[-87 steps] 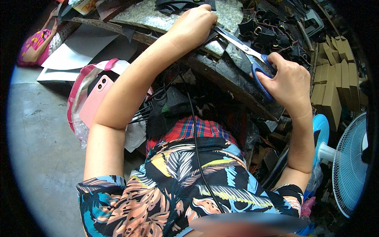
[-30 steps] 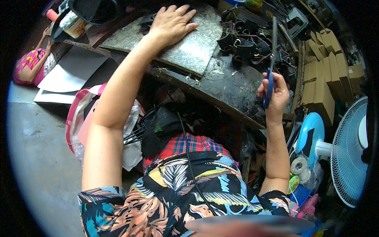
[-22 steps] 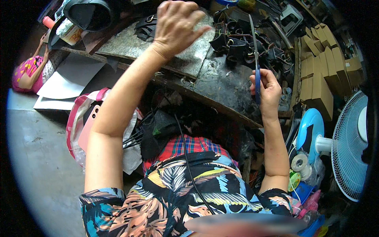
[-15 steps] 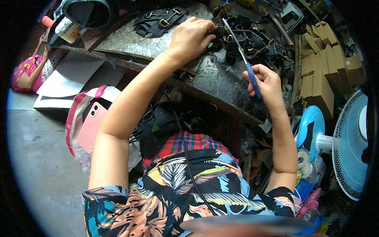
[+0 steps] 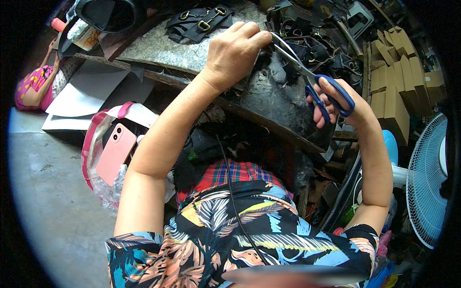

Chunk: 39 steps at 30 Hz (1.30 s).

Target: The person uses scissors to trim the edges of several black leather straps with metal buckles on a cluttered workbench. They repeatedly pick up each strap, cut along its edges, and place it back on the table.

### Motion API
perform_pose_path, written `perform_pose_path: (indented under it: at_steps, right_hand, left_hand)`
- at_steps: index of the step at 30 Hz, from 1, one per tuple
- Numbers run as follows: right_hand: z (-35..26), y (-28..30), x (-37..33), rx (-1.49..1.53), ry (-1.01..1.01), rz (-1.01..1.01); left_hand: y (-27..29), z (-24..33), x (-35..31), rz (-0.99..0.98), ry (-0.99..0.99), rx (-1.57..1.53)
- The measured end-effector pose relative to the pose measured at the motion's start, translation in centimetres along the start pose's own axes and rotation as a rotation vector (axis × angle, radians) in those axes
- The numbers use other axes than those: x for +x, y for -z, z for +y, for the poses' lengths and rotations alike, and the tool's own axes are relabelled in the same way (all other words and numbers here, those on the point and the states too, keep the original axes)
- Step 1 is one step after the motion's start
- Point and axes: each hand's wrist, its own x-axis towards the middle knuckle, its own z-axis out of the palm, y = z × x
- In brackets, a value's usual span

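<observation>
My right hand point(image 5: 343, 103) grips a pair of scissors point(image 5: 297, 62) by its blue loops, thumb through one and fingers at the other. The blades point up and left, slightly parted. Their tips reach the pinched fingers of my left hand point(image 5: 235, 55), which is closed over the workbench; what it holds is hidden behind it or too small to name. Just beyond that hand lies a stack of black straps point(image 5: 204, 24) with gold-coloured metal fittings. Past the scissors, a tangled heap of black straps point(image 5: 317, 50) covers the bench.
The worn workbench point(image 5: 281, 103) carries scraps of debris. Brown cardboard boxes point(image 5: 394, 91) and a fan point(image 5: 427, 182) stand at right. A pink phone point(image 5: 115, 149) rests on a bag at left, near white sheets point(image 5: 84, 93). Another person point(image 5: 36, 86) sits at far left.
The scissors have turned and their loops and blades have spread. My right hand has shifted right and slightly down; my left hand has moved a little right, meeting the blade tips.
</observation>
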Motion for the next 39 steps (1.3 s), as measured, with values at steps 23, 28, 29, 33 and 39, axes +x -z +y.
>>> perform_pose_path:
  at_steps: [23, 28, 29, 33, 39]
  right_hand:
    - [1.7, -0.4, 2.1, 0.050, 0.119, 0.147]
    - [2.0, -2.2, 0.0, 0.215, 0.111, -0.007]
    - [2.0, -2.6, 0.1, 0.259, 0.092, -0.017]
    - [1.0, -3.3, 1.5, 0.249, 0.032, 0.011]
    - [-0.9, -2.8, 2.8, -0.141, -0.072, 0.086]
  left_hand:
    - [1.6, -1.2, -0.9, 0.123, 0.812, -0.534]
    - [3.9, -0.4, -1.9, 0.141, 1.186, -1.178]
    - [4.3, 0.1, -2.1, 0.086, 1.200, -1.171]
    - [6.0, 0.9, -2.2, -0.125, 1.158, -1.191]
    - [7.2, 0.7, -2.8, -0.378, 1.165, -1.144]
